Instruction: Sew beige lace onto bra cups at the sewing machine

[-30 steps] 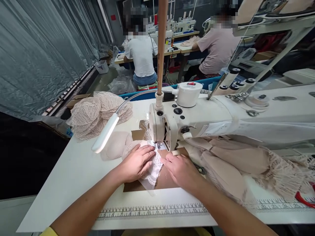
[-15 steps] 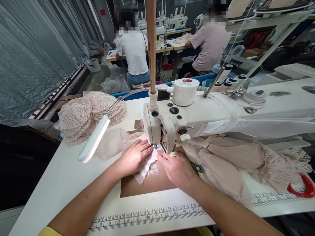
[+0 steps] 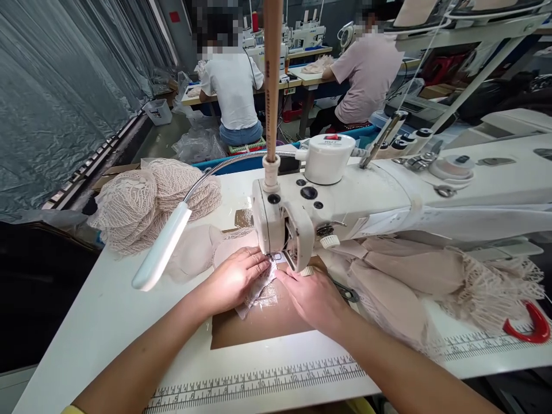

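My left hand (image 3: 235, 279) lies flat, fingers together, pressing a small white lace piece (image 3: 259, 292) onto the table just before the needle of the white sewing machine (image 3: 336, 213). Beside it, my right hand (image 3: 313, 296) rests with fingers stretched toward the presser foot, touching the lace's right edge. The lace lies over a brown patch (image 3: 263, 322) of the table. Much of the lace is hidden under my left hand.
A heap of beige lace cups (image 3: 142, 201) sits at the back left, with a white gooseneck lamp (image 3: 161, 253) before it. More beige cups and lace (image 3: 409, 282) lie right of the machine, near a red tool (image 3: 528, 328). A ruler strip (image 3: 259, 379) runs along the front edge. Two people sew at tables behind.
Both hands have slid forward toward the needle, feeding the lace in; less of the lace shows now. The camera has shifted slightly.
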`<move>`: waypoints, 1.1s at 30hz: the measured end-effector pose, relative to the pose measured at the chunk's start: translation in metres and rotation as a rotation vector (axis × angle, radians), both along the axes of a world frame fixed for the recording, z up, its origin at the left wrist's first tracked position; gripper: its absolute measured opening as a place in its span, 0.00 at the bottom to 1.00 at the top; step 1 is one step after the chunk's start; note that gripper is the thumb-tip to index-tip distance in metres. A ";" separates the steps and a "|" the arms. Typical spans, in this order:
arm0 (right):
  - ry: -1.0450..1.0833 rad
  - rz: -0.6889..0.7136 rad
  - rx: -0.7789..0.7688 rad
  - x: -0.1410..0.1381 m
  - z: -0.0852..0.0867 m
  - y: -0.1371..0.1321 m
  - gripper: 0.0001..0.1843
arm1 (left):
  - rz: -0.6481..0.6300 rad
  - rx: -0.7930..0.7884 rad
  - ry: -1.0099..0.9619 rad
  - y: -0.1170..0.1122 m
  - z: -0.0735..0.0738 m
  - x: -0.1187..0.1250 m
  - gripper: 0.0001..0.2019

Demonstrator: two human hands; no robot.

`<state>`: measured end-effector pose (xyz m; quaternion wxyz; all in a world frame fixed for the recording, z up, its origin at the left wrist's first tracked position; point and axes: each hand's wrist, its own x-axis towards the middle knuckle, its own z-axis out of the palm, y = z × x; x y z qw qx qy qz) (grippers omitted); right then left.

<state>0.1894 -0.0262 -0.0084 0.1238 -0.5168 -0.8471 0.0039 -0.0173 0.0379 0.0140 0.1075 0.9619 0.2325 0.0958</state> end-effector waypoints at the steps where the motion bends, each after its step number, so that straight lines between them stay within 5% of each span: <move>1: 0.008 0.011 -0.004 0.000 0.000 0.000 0.17 | -0.009 -0.014 -0.034 -0.004 0.001 0.001 0.18; 11: 0.009 0.062 -0.018 0.002 0.003 -0.001 0.15 | 0.022 0.007 -0.083 -0.017 -0.020 0.000 0.17; 23: -0.068 -0.062 -0.044 -0.004 0.003 0.003 0.23 | 0.019 0.043 -0.063 -0.001 -0.017 0.000 0.16; 33: 0.032 -0.014 0.020 0.000 -0.006 0.006 0.22 | 0.073 0.046 -0.018 0.006 -0.017 -0.002 0.13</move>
